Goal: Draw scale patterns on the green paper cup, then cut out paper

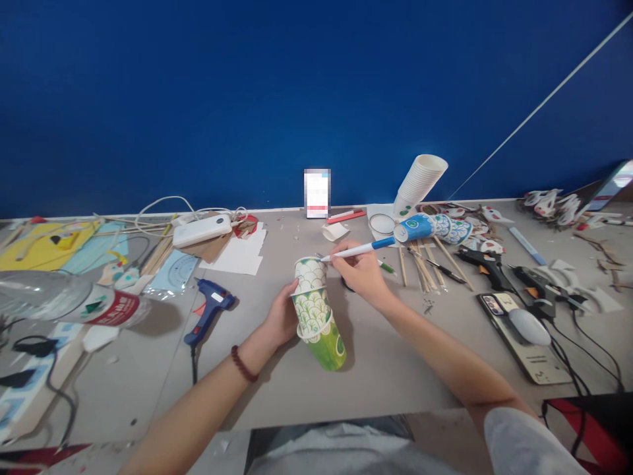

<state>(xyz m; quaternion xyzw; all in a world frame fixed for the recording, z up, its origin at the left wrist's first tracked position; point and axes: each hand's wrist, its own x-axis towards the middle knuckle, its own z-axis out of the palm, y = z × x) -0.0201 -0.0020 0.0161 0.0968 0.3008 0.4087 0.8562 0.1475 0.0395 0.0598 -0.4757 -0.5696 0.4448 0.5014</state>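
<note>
Cups (314, 315) sit against left hand's (281, 319) thumb (291, 290), near right hand's (364, 274) marker (363, 249).

From my remote station I have the joined cups (313, 310) between the left hand (283, 318) and right hand (363, 272), over the tabletop (395, 376). Left lies a glue gun (210, 309); farther left, a bottle (74, 297) behind a power strip (44, 379). A phone (317, 192) stands at the back; right of it, a cup stack (421, 181) behind other joined cups (429, 227).
</note>
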